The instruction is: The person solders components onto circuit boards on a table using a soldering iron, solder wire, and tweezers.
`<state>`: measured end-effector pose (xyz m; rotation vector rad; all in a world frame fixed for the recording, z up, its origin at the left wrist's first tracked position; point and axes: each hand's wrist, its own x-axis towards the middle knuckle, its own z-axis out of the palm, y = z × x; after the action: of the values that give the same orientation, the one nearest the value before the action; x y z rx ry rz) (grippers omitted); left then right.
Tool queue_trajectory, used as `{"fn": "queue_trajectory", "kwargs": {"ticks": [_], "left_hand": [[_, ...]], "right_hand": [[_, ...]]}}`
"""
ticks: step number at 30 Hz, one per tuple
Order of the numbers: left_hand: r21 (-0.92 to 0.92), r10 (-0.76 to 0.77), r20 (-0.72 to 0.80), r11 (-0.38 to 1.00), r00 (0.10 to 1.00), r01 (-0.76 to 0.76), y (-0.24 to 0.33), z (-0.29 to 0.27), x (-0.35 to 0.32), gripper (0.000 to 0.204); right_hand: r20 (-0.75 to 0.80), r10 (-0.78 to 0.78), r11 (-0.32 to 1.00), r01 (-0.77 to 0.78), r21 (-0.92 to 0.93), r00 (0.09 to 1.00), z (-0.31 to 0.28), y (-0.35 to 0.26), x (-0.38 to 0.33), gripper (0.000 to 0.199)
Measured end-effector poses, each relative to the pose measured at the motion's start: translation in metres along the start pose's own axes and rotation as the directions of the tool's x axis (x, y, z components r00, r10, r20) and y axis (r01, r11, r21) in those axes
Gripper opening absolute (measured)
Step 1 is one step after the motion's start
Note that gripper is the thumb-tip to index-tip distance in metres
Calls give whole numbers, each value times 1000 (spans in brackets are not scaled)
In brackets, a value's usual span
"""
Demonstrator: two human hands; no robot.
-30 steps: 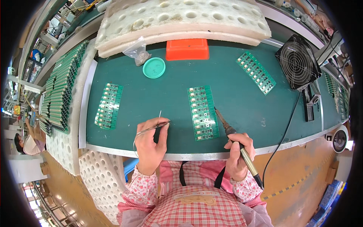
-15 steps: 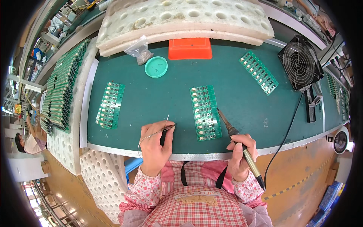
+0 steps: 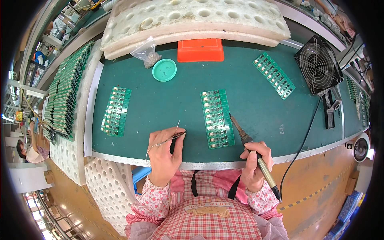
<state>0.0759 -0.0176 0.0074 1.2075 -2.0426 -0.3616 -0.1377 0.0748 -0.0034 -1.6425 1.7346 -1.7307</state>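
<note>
A green circuit board panel [image 3: 217, 119] with rows of small parts lies in front of me. My right hand [image 3: 256, 164] is closed around the handle of a soldering iron [image 3: 241, 133], whose tip is at the panel's right edge; touching or just above, I cannot tell. To the left of the panel, my left hand [image 3: 165, 154] pinches a thin silvery solder wire [image 3: 154, 146] that loops back over the hand. Something small and dark shows at its fingertips, too small to name. Another panel [image 3: 116, 112] lies at the left, and a third [image 3: 274, 75] at the right.
A black fan [image 3: 319, 66] stands at the back right, with the iron's black cord [image 3: 301, 154] in front. At the back are a red tray [image 3: 200, 51], a green lid [image 3: 164, 70], a small plastic bag [image 3: 148, 55] and white foam [image 3: 192, 32]. Stacked boards [image 3: 68, 94] line the left.
Hardly anything differs. The view has shifted very slightly; both hands keep the same hold and place.
</note>
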Motion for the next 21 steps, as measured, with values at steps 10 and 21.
{"fn": "queue_trajectory", "kwargs": {"ticks": [10, 21], "left_hand": [[-67, -21, 29, 997, 999, 23, 12, 6, 2, 9], [-211, 50, 153, 977, 987, -17, 26, 22, 6, 16]], "right_hand": [[-1, 2, 1000, -2, 8, 1000, 0, 1, -1, 11], [-2, 13, 1000, -13, 15, 1000, -2, 1, 0, 12]]}}
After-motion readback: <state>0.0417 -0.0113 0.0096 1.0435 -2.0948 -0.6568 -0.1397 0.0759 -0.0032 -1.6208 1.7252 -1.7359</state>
